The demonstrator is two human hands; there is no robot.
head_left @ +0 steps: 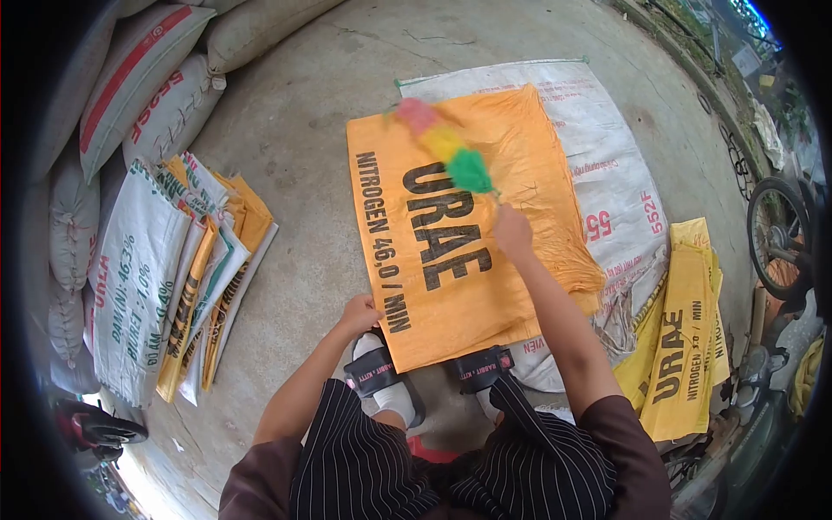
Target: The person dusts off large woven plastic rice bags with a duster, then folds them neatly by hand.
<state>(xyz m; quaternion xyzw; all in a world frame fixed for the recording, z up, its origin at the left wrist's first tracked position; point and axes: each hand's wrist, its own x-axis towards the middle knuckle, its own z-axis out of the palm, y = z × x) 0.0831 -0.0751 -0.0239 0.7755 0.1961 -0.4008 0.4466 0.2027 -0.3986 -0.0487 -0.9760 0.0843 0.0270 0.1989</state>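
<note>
An orange woven sack (511, 295) printed "URAE" lies flat before my feet, partly on top of a white sack (607, 156) with red print. My right hand (513, 230) is closed round the handle of a feather duster (468, 170) in pink, yellow and green. The duster is over the sack's upper middle and its far end is blurred. At the sack's near left edge, my left hand (360, 314) pinches the orange cloth. Some of that hand's fingers are hidden.
Folded sacks (143, 286) stand in a pile at left, below stacked full sacks (178, 113). Folded yellow sacks (678, 347) lie at right, near a bicycle wheel (777, 238). A motorbike wheel (108, 426) shows at lower left. The floor (295, 113) is concrete.
</note>
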